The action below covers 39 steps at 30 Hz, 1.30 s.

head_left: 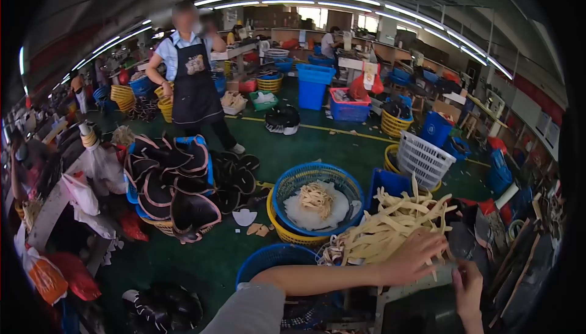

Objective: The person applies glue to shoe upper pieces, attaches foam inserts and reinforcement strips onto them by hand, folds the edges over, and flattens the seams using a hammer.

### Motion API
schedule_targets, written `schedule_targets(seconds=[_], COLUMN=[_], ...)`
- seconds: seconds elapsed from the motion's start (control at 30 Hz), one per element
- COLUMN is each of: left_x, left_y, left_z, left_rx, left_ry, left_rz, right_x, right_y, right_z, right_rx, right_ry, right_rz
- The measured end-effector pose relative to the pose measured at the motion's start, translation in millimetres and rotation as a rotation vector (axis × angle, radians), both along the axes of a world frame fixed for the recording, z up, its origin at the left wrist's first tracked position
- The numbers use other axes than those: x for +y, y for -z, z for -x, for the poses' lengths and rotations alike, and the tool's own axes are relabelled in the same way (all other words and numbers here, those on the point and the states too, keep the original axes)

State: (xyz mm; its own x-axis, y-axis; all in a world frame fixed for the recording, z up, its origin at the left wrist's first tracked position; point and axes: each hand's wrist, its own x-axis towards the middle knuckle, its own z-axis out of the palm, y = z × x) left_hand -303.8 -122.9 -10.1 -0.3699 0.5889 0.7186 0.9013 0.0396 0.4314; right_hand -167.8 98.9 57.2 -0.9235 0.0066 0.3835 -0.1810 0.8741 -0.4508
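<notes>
My left hand (416,257) reaches across from the lower left, its fingers stretched out over the near right side of a pile of cream-coloured strips (384,227). Whether its fingertips touch a strip is hard to see. Close beside it on the right, my right hand (469,285) has its fingers bent together near the edge of a dark, flat-topped machine or bench part (421,311). Anything small between those fingers is too unclear to name.
A blue basket (287,172) holding strips on white plastic sits inside a yellow one. Dark shoe-like pieces (177,175) overflow a basket at left. A person in a dark apron (195,83) stands beyond. A white crate (424,154) leans at right.
</notes>
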Motion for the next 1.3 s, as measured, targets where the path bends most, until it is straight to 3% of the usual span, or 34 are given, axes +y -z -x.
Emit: schedule_targets(seconds=[0.03,0.1,0.13,0.23,0.3,0.4,0.5,0.63,0.8,0.9,0.93,0.97,1.0,1.07,1.27,1.3], left_x=[6.1,20.2,17.8,12.4,18.4,26.8,24.8,19.2,10.5,11.3,9.8,7.3,14.0,18.8,10.2,10.0], left_y=[1.8,3.9,3.2,18.3,36.7,43.5,31.6,29.0,23.5,24.4,13.7,-0.4,20.8,26.4,16.5,16.3], left_z=[22.6,56.6,55.3,55.0,54.8,61.4,54.3,58.9,57.3,53.2,43.7,38.2,46.3,51.1,49.9,50.8], left_rx=[0.017,-0.044,-0.033,0.126,0.177,0.239,0.074,0.164,0.175,0.053,0.064,-0.087,-0.092,-0.004,-0.03,0.011], left_ry=[-0.037,-0.2,-0.203,-0.17,-0.187,-0.249,-0.202,-0.16,-0.145,-0.118,-0.03,-0.075,-0.033,0.009,0.014,0.001], left_rz=[0.002,0.16,0.303,0.489,0.373,0.295,0.331,0.396,0.384,0.281,0.083,0.391,0.175,0.033,0.119,0.131], right_x=[-23.5,-3.0,-21.1,-18.5,2.3,5.4,-17.2,-30.9,-24.2,-19.0,-38.3,-47.0,-41.5,-49.4,-12.8,-6.2], right_y=[-4.1,51.0,45.2,55.3,61.5,47.9,50.4,58.3,40.6,63.9,54.7,56.3,75.2,72.2,58.2,47.8], right_z=[44.0,107.5,109.7,100.9,92.9,93.9,106.5,114.4,88.8,96.9,93.6,98.7,112.0,110.8,100.3,95.0], right_rx=[0.031,0.325,0.142,0.182,0.211,0.148,0.123,0.302,0.479,0.299,0.24,0.196,0.254,0.316,0.18,0.127], right_ry=[0.072,0.103,0.156,0.087,0.107,0.129,0.12,0.154,0.114,0.208,0.264,0.298,0.28,0.278,0.256,0.19], right_rz=[-0.072,-0.217,-0.082,-0.043,-0.021,0.264,-0.045,-0.109,0.061,0.182,0.209,0.22,0.253,0.314,0.524,0.751])
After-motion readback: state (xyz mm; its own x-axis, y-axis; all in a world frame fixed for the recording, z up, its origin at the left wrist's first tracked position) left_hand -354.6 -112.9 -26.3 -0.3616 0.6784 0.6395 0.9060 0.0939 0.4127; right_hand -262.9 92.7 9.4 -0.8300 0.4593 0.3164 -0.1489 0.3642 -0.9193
